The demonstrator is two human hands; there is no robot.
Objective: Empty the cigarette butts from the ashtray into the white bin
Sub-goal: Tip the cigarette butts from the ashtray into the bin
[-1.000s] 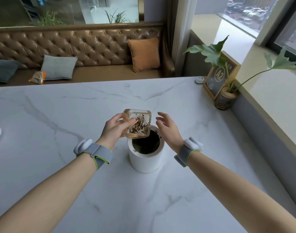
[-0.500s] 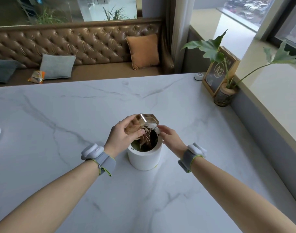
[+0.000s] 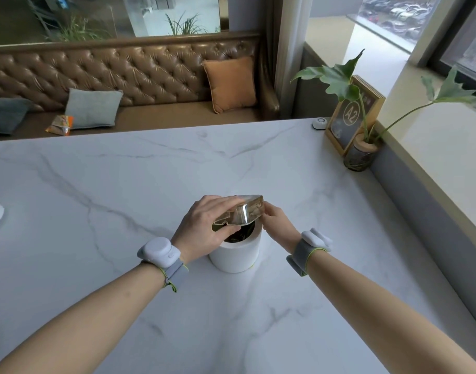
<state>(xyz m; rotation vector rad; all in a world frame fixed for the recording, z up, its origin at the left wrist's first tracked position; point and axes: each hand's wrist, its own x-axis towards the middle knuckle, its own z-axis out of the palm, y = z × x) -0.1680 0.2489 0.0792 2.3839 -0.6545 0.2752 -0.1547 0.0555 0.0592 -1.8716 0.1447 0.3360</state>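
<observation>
Since the earlier frame the ashtray (image 3: pixel 240 214) is turned further over, so that its open side now faces down into the white bin (image 3: pixel 235 253), and the cigarette butts are no more seen inside the glass. The ashtray is held directly above the mouth of the bin, tilted, with its base upward. It is gripped by the left hand (image 3: pixel 204 230), whose fingers are closed around its near and left edges. The right hand (image 3: pixel 276 221) is placed at the 3 o'clock side of the ashtray, and its fingertips touch the glass; how firmly they hold cannot be told. Dark content is seen inside the bin, under the ashtray, but single butts cannot be distinguished. The bin stands upright on the marble table (image 3: pixel 123 198). At 1 o'clock from the bin, near the table edge, a potted plant (image 3: pixel 359 155) and a sign (image 3: pixel 350 117) marked A2 are standing.
</observation>
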